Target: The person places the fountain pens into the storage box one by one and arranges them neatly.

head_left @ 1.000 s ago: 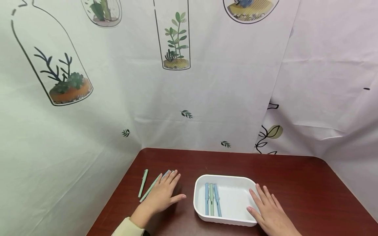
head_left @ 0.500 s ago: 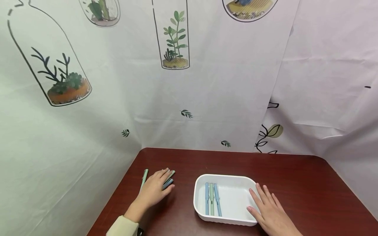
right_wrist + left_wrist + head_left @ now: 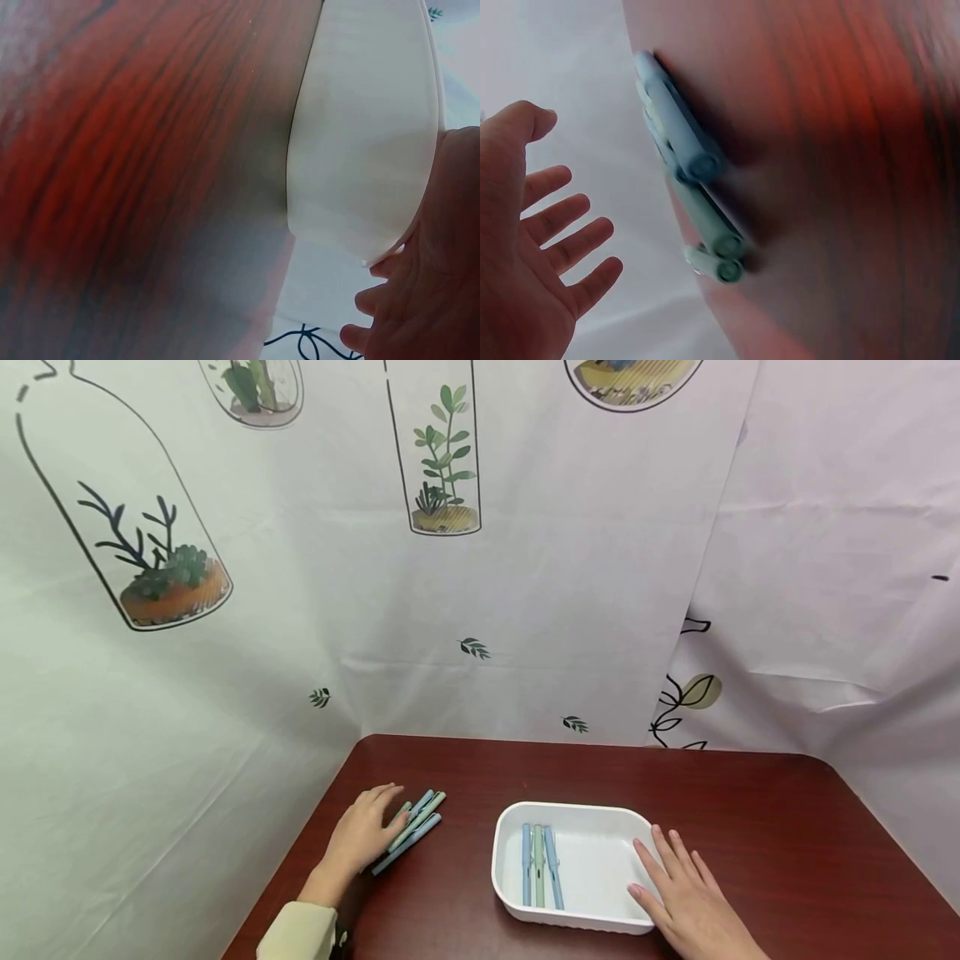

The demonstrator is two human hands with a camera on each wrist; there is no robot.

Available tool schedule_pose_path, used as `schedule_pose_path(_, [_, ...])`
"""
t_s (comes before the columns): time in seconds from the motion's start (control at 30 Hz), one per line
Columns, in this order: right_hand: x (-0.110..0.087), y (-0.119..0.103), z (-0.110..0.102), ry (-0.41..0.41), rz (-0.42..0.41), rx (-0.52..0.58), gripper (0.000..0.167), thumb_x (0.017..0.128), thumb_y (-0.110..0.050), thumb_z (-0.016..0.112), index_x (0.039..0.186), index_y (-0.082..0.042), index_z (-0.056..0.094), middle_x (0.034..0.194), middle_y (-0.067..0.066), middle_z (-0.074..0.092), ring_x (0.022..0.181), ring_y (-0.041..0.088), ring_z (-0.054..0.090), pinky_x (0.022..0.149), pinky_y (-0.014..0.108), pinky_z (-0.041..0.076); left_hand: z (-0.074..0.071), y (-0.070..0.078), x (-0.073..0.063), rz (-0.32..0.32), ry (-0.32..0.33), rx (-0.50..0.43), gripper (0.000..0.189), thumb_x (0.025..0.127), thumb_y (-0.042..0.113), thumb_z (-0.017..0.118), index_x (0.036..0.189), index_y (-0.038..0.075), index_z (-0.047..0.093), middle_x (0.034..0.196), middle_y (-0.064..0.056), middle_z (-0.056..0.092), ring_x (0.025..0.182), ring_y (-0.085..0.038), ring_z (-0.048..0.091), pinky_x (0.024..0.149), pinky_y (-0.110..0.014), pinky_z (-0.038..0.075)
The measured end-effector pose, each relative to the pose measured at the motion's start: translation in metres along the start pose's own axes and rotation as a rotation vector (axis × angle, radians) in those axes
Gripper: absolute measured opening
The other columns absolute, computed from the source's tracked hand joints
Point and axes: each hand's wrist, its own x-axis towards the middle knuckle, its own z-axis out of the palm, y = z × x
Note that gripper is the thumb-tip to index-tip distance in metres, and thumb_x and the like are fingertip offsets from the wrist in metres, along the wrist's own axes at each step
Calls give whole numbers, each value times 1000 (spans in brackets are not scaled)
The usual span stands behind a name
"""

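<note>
A small bunch of blue and green pens point(image 3: 417, 828) lies slantwise on the left of the table. My left hand point(image 3: 362, 828) is just left of this bunch, fingers apart; in the left wrist view the hand point(image 3: 536, 247) grips nothing and stands off from the pens point(image 3: 682, 139). The white tray point(image 3: 600, 860) holds two blue pens and a green pen point(image 3: 538, 867) side by side along its left. Against the tray's right rim rests my right hand point(image 3: 690, 897) with extended fingers; the right wrist view shows it point(image 3: 431, 277) at the tray wall point(image 3: 364, 142).
The dark red wooden table point(image 3: 465, 768) has rounded back corners. Behind it and along the left hangs a pale cloth point(image 3: 405, 610) printed with plants in bottles.
My left hand has drawn leftward off the bunched pens, uncovering them. The separate green pen at far left, visible earlier, no longer shows. The right hand stays at the tray.
</note>
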Motion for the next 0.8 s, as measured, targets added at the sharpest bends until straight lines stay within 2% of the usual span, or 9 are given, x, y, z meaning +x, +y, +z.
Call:
schedule_pose_path(0.37, [0,-1,-1,6,-2,-2,67,99,-54,55,151,-11,49,163,22,30,148,46,25,122,59,12,2,-30,3,-120,-38,-33,56,96,32,69,142,4,56,143,-22,54,132,-43,49,102,-61,44])
schedule_pose_path(0.47, [-1,-1,0,5,-1,-5,67,99,-54,55,151,-11,49,163,22,30,148,46,25,125,53,2,0,-34,4,-164,-60,-45,57,96,31,67,144,3,53,144,-24,52,132,-44,48,101,-62,44])
schedule_pose_path(0.53, [-2,0,1,6,-4,-14,67,99,-53,56,151,-11,49,162,22,30,148,46,26,124,43,-10,0,-35,4,-194,-71,-57,58,96,30,67,145,2,52,144,-25,51,133,-45,47,101,-63,44])
schedule_pose_path(0.6, [-2,0,2,7,-7,-21,67,99,-53,56,151,-11,49,162,22,30,148,46,26,119,31,-19,0,-36,5,-223,-80,-70,59,96,28,67,145,1,51,145,-26,51,133,-46,46,101,-63,43])
schedule_pose_path(0.67, [-3,0,2,11,-12,-28,66,99,-52,57,151,-11,49,162,22,30,147,46,27,113,23,-23,1,-37,6,-250,-85,-80,59,96,27,68,146,1,50,145,-27,50,133,-46,45,100,-63,44])
schedule_pose_path(0.73, [-3,0,1,12,-13,-28,66,99,-52,57,151,-11,49,162,22,30,147,46,28,114,23,-23,3,-38,8,-273,-88,-80,59,95,26,68,145,0,50,145,-27,50,133,-47,45,99,-64,44])
schedule_pose_path(0.8, [-2,0,1,14,-14,-23,66,99,-52,57,151,-11,49,162,22,31,147,47,28,118,30,-20,5,-39,11,-301,-94,-80,59,95,27,67,145,0,50,145,-27,49,133,-47,44,99,-64,44])
